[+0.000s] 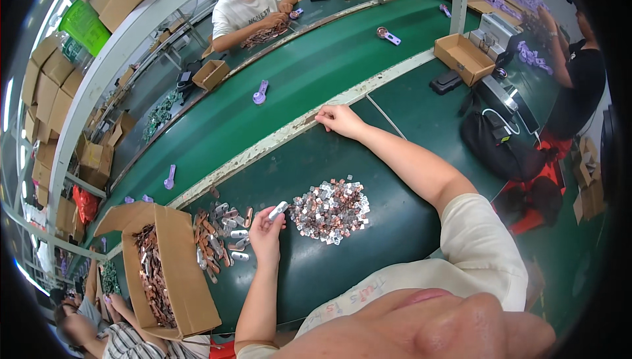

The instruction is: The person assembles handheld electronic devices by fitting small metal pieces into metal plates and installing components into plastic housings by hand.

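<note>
My left hand (266, 230) holds a small silvery metal piece (278, 210) between thumb and fingers, just above the dark green table. To its right lies a heap of small silver and copper-coloured parts (331, 208). To its left are several longer metal strips (220, 232) spread out on the table. My right hand (338, 120) is stretched far forward and rests with its fingers curled on the pale edge strip (263, 147) of the green conveyor belt (289, 76); it holds nothing that I can see.
An open cardboard box (178, 280) full of copper-coloured strips stands at the left. Purple parts (260, 92) lie on the belt. A person in a white shirt (247, 9) works across it, another sits at the right (579, 69). A black bag (503, 145) and small cartons (464, 58) sit at the right.
</note>
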Demonstrator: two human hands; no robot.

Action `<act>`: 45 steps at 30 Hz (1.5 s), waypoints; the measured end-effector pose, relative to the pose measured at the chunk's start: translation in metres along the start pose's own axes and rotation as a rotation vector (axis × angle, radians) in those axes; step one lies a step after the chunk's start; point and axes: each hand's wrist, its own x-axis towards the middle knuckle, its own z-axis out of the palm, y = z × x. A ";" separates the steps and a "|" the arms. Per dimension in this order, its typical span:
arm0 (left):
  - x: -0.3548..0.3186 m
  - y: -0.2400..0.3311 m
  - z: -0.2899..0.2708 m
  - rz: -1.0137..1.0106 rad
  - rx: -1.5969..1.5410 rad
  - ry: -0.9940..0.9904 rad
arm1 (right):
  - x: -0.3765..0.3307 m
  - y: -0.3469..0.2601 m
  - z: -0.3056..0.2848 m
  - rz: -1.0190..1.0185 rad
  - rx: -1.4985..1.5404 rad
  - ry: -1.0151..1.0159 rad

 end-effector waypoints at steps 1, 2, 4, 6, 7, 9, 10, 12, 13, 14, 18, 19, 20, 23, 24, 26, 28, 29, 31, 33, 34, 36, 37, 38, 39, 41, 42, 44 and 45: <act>0.000 -0.001 0.001 0.002 -0.001 -0.002 | 0.000 -0.001 0.000 0.004 -0.033 -0.002; 0.001 -0.001 0.001 -0.003 -0.003 0.009 | 0.000 -0.002 0.000 0.009 -0.068 -0.003; 0.001 -0.001 0.001 0.003 -0.009 0.004 | 0.001 0.003 0.002 -0.017 -0.046 0.014; 0.001 -0.002 0.000 0.005 -0.014 0.015 | 0.002 0.004 0.004 -0.046 -0.036 0.015; 0.000 -0.003 -0.001 0.015 -0.019 0.019 | 0.002 0.003 0.004 -0.047 -0.041 0.017; -0.001 -0.004 -0.001 0.022 -0.012 0.018 | 0.000 0.002 0.005 -0.032 -0.045 0.020; -0.001 -0.004 -0.001 0.026 -0.015 0.016 | -0.001 0.003 0.004 -0.045 -0.040 0.027; 0.000 -0.003 0.000 0.011 -0.011 0.012 | 0.000 0.004 0.004 -0.051 -0.038 0.028; 0.001 -0.005 -0.001 0.008 -0.002 0.010 | -0.001 0.006 0.004 -0.057 -0.049 0.026; 0.000 -0.006 0.000 0.004 0.008 0.010 | -0.002 0.008 0.003 -0.064 -0.058 0.022; -0.001 0.001 -0.002 -0.043 0.007 0.034 | -0.002 -0.001 0.006 -0.048 -0.037 0.044; 0.000 0.000 0.000 -0.045 0.000 0.030 | -0.004 -0.002 0.004 -0.033 -0.077 0.088; 0.002 0.000 0.001 -0.046 -0.006 0.028 | -0.005 -0.003 0.007 -0.072 -0.136 0.182; 0.005 -0.002 0.002 -0.055 -0.011 0.043 | -0.004 -0.004 0.012 -0.246 -0.228 0.336; 0.005 -0.001 0.001 -0.062 -0.006 0.055 | 0.003 0.000 0.012 -0.288 -0.257 0.357; 0.007 0.000 0.000 -0.067 0.008 0.050 | 0.027 0.014 -0.002 -0.283 -0.528 0.349; 0.010 -0.001 0.001 -0.078 -0.022 0.047 | 0.066 0.044 -0.037 -0.156 -0.831 0.425; 0.010 0.000 0.000 -0.077 -0.020 0.052 | 0.086 0.056 -0.060 0.006 -0.886 0.445; 0.009 0.002 -0.001 -0.076 -0.060 0.055 | 0.119 0.072 -0.115 0.479 -0.816 0.509; 0.008 -0.001 -0.004 -0.070 -0.069 0.072 | 0.136 0.084 -0.150 0.832 -0.752 0.683; 0.010 -0.002 -0.002 -0.083 -0.073 0.059 | 0.136 0.107 -0.169 0.885 -0.768 0.798; 0.010 -0.002 -0.002 -0.103 -0.088 0.050 | 0.135 0.136 -0.190 1.023 -0.718 0.805; 0.007 -0.002 -0.004 -0.120 -0.073 0.063 | 0.132 0.141 -0.175 0.905 -0.799 0.783; 0.003 -0.001 -0.003 -0.114 -0.065 0.078 | 0.128 0.144 -0.168 0.792 -0.880 0.768; 0.003 0.000 -0.001 -0.115 -0.057 0.070 | 0.129 0.146 -0.177 0.787 -0.876 0.777; 0.003 0.000 0.000 -0.107 -0.078 0.030 | 0.111 0.162 -0.188 0.245 -0.644 0.682; 0.004 -0.001 0.000 -0.111 -0.087 0.028 | 0.106 0.139 -0.172 0.131 -0.550 0.767; 0.000 -0.005 -0.003 -0.079 -0.060 0.079 | 0.093 0.068 -0.146 0.040 -0.605 0.444; -0.002 -0.001 -0.003 -0.041 -0.098 0.087 | 0.079 0.039 -0.141 -0.066 -0.704 0.303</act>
